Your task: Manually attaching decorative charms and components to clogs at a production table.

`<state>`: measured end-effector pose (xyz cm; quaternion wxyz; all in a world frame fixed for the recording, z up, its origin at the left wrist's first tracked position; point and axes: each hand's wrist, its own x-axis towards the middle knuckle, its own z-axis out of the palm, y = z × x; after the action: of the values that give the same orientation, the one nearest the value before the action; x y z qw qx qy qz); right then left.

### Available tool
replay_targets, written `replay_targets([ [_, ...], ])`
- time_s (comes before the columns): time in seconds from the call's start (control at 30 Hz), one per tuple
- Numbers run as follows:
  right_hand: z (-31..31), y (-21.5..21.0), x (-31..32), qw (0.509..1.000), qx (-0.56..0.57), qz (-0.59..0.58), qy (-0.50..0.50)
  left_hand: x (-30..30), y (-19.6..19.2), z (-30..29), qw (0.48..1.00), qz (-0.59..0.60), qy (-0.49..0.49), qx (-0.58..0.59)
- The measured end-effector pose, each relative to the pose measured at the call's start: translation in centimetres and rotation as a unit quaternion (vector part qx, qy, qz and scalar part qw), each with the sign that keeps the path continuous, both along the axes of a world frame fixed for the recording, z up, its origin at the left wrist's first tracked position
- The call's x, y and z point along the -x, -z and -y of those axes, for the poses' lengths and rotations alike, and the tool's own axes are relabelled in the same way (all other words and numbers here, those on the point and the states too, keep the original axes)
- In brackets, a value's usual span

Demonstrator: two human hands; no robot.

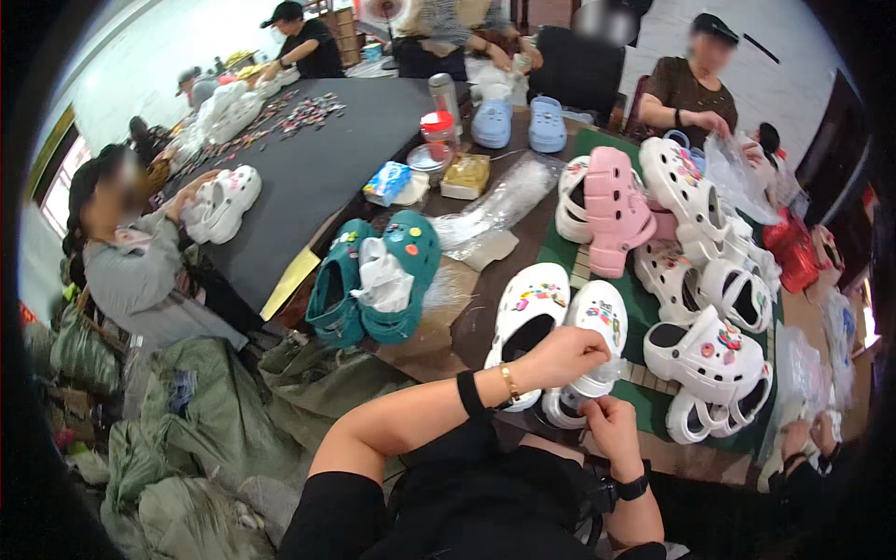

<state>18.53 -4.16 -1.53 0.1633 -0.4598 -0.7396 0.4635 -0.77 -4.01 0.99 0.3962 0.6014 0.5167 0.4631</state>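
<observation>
A pair of white clogs with colourful charms lies right in front of me: the left clog (532, 297) and the right clog (597, 313), toes pointing away. Above the right clog's opening is my left hand (566, 357), its fingers pinched together. Just below, beside that clog's heel, my right hand (611, 427) is also closed, thumb against fingers. A bit of clear plastic (609, 371) shows between the hands over the clog. What each hand's fingertips hold is too small to make out.
Teal clogs (411, 271) stuffed with white paper stand to the left. White clogs (714, 359) and pink clogs (611, 210) are piled on the right. Clear plastic bags (509, 201), a red-lidded jar (439, 131) and blue clogs (546, 126) lie farther back. Co-workers sit around the tables.
</observation>
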Motion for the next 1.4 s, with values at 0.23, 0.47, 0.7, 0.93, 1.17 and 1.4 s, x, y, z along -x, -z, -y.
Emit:
replay_targets([
  [0.23, -0.5, -1.0, -0.7, 0.993, 0.002, -0.094, 0.066, 1.1, -0.7, 1.9, 0.996, 0.006, -0.087, -0.016],
  [0.47, -1.2, -2.6, 3.4, 0.952, -0.237, -0.191, 0.025, 1.1, -0.7, 3.5, 0.992, 0.025, -0.122, 0.005],
  [0.7, -1.1, -2.7, 5.3, 0.972, -0.150, -0.181, 0.023, 0.6, 1.0, 3.8, 0.987, 0.053, -0.141, -0.053],
  [0.93, -0.6, -2.3, 5.9, 0.963, -0.104, -0.242, 0.065, 0.8, 1.1, 4.4, 0.984, 0.082, -0.157, 0.011],
  [1.17, -1.1, -1.4, 5.7, 0.954, -0.200, -0.222, 0.031, 1.8, 1.4, 5.0, 0.990, -0.015, -0.136, -0.041],
  [1.4, -1.1, -1.3, 4.8, 0.962, -0.119, -0.237, 0.063, 10.0, -0.2, 5.3, 0.808, -0.471, -0.351, -0.042],
])
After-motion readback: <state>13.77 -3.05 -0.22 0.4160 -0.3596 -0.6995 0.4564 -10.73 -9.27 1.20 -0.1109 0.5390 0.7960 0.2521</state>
